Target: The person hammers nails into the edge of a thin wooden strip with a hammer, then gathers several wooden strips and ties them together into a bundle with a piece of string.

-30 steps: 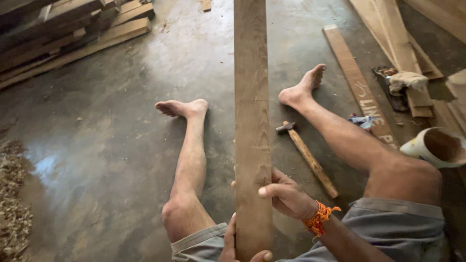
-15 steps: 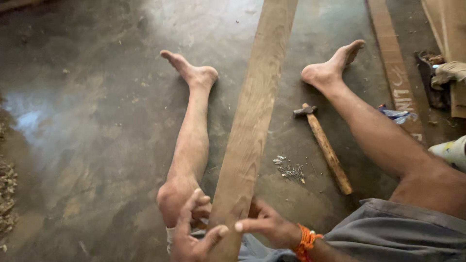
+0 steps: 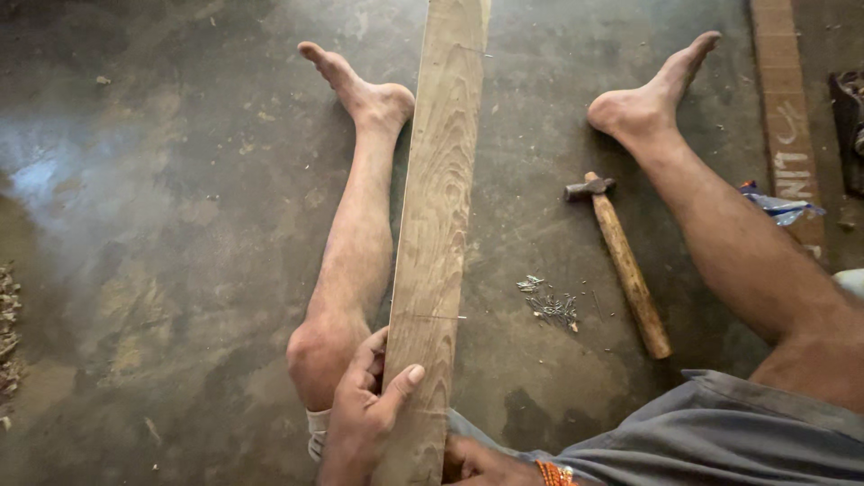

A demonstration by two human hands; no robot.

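A long wooden plank (image 3: 438,225) ran from near to far between the person's outstretched legs, the left hand (image 3: 364,414) gripping its near left edge, the right hand (image 3: 477,461) touching its near right edge with fingers mostly hidden, a hammer (image 3: 621,256) and small nails (image 3: 551,304) to its right.

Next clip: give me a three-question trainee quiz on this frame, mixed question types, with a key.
1. True or false: the hammer rests on the plank.
2. Which hand grips the plank's left edge with the thumb on top? A) left hand B) right hand
3. Fill in: the nails lie on the floor between the plank and the ____.

Key: 1 false, it lies on the floor beside the plank; 2 A; 3 hammer.
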